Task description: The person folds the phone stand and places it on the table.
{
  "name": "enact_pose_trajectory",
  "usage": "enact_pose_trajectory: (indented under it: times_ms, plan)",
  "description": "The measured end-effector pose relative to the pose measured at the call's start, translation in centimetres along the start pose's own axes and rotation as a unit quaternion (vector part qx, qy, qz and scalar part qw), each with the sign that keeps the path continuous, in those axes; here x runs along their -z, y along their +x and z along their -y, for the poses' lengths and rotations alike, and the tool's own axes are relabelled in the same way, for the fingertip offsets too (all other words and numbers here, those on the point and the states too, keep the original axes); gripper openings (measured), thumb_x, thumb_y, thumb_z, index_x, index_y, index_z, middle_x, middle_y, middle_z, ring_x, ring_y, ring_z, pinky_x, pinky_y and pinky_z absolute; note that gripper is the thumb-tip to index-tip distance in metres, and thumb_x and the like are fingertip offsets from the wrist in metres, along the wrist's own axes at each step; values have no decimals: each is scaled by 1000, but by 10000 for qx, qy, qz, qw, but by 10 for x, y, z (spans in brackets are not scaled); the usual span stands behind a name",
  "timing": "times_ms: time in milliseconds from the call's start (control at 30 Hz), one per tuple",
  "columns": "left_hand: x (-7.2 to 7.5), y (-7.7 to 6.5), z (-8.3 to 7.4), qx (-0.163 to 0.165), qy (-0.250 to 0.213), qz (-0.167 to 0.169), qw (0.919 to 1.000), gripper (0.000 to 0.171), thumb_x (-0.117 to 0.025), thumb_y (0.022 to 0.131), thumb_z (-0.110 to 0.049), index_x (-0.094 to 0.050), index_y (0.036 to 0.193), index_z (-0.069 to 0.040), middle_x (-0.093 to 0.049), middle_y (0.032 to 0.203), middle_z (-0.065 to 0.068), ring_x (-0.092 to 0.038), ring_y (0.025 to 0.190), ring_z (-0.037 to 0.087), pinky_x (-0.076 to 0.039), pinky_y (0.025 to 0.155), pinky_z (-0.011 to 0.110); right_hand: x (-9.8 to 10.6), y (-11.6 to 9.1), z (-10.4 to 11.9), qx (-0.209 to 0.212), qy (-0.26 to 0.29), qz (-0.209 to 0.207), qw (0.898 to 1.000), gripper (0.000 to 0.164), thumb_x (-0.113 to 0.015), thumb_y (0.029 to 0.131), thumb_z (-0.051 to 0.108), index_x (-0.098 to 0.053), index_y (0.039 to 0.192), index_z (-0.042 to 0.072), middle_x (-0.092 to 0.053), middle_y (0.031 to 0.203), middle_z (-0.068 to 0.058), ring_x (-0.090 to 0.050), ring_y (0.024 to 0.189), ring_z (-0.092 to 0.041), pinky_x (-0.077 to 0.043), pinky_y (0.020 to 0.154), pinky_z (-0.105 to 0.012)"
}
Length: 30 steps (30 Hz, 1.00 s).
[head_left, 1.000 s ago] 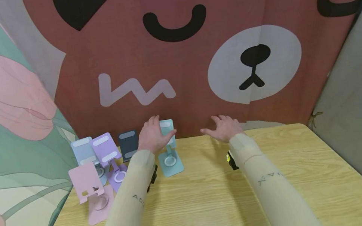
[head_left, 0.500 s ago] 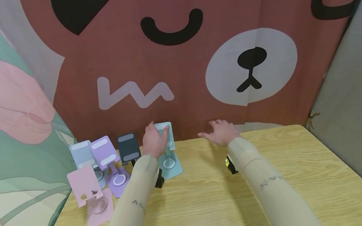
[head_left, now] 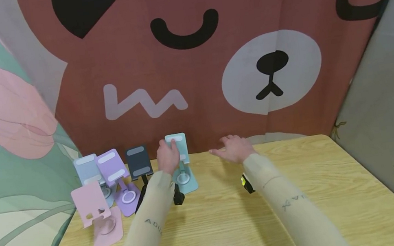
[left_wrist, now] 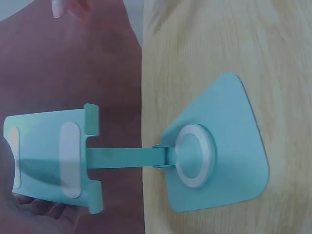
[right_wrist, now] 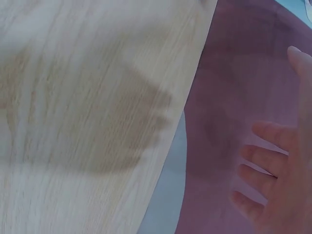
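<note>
A teal phone stand (head_left: 187, 183) stands upright near the table's back edge, its base flat on the wood. My left hand (head_left: 168, 157) grips the left edge of its upper panel (left_wrist: 46, 156), thumb in front and fingers curling behind. In the left wrist view the stand's arm and round hinge (left_wrist: 192, 156) show plainly. To the stand's right, my right hand (head_left: 236, 149) hovers over the back of the table, holding nothing. In the right wrist view its fingers (right_wrist: 265, 158) are spread and relaxed, apart from the table.
Left of my left hand, phone stands sit close together: black (head_left: 139, 161), purple (head_left: 112, 166), light blue (head_left: 86, 169) and pink (head_left: 90, 201). The wooden table (head_left: 223, 218) meets a printed bear cloth (head_left: 203, 110) behind it.
My left hand has moved slightly right and turned, its thumb closing from spread to the teal stand's panel edge. The right hand has drifted a little left.
</note>
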State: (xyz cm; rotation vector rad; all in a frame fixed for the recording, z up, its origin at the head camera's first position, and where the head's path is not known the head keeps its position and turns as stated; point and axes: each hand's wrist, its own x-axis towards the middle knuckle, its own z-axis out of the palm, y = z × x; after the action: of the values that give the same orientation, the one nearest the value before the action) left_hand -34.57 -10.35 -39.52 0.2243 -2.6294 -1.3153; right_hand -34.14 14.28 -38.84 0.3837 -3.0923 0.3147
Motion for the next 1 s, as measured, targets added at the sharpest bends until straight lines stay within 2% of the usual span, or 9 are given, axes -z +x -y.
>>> enact_pose_trajectory:
  times_ms: [267,433,600,733,1000]
  plan:
    - [-3,0,8,88,-185,125,9997,48,-31,112,-38,-34,140,1,-57,117,23,-58,104,35,-48,87,46,-10,0,10,218,-12,100,9997,88,-41,94,76,-55,145,6,-53,145,-15,-46,135,-38,-38,108,-54]
    - [-5,0,10,-115,-447,48,9989,47,-33,112,-39,-37,137,1,-56,110,20,-57,99,34,-46,84,45,-18,0,12,279,-30,68,9996,90,-40,93,79,-56,144,7,-54,145,-14,-47,134,-38,-40,107,-53]
    - [-8,-3,4,-442,-843,97,9954,41,-34,113,-36,-39,132,0,-52,97,17,-54,91,33,-45,80,43,-22,-2,12,294,-36,53,9995,90,-40,93,79,-55,145,7,-54,146,-14,-48,134,-37,-40,107,-52]
    - [-9,-5,-2,-684,-935,106,9932,37,-32,113,-33,-39,129,-1,-49,93,15,-53,89,32,-44,78,42,-23,-3,13,309,30,-14,9995,88,-42,94,77,-56,144,6,-55,144,-14,-48,133,-37,-39,107,-51]
    - [-7,-9,-15,-747,-1302,-25,9887,34,-31,113,-34,-40,126,-4,-50,98,15,-53,95,31,-43,83,43,-22,-6,13,250,293,37,9993,84,-37,99,72,-52,146,5,-52,147,-15,-45,137,-38,-36,110,-51]
